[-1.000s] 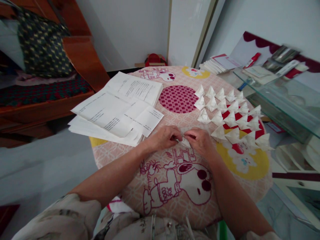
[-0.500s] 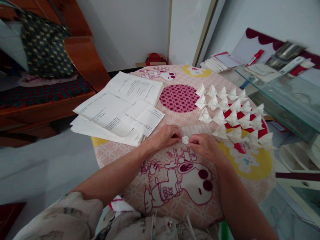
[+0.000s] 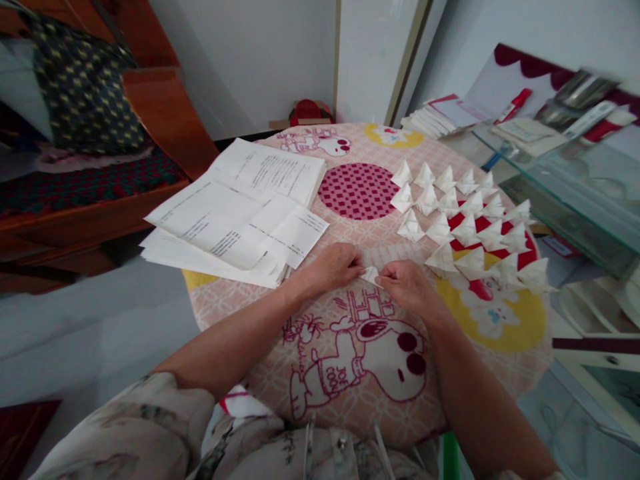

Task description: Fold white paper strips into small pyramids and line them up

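Observation:
Between my two hands, just above the tablecloth, is a small piece of folded white paper (image 3: pixel 371 275). My left hand (image 3: pixel 336 268) pinches its left end, fingers closed. On its right side my right hand (image 3: pixel 406 283) grips it with thumb and curled fingers. Part of the paper is hidden behind the fingertips. To the right stand rows of small folded paper boats (image 3: pixel 466 230), white with pointed tips. At the left lies a stack of printed paper sheets (image 3: pixel 220 213), some creased.
A patterned cloth covers the round table (image 3: pixel 360 400). Beyond its right edge is a glass shelf (image 3: pixel 565 180) with a metal container (image 3: pixel 585 93), a red marker (image 3: pixel 515 105) and papers. A wooden bench (image 3: pixel 165 133) with a dark patterned bag (image 3: pixel 85 87) stands at the left.
The folded paper between my hands has turned from a crumpled-looking lump to a flatter, pointed shape. Both hands stay nearly in place, and the view has shifted slightly.

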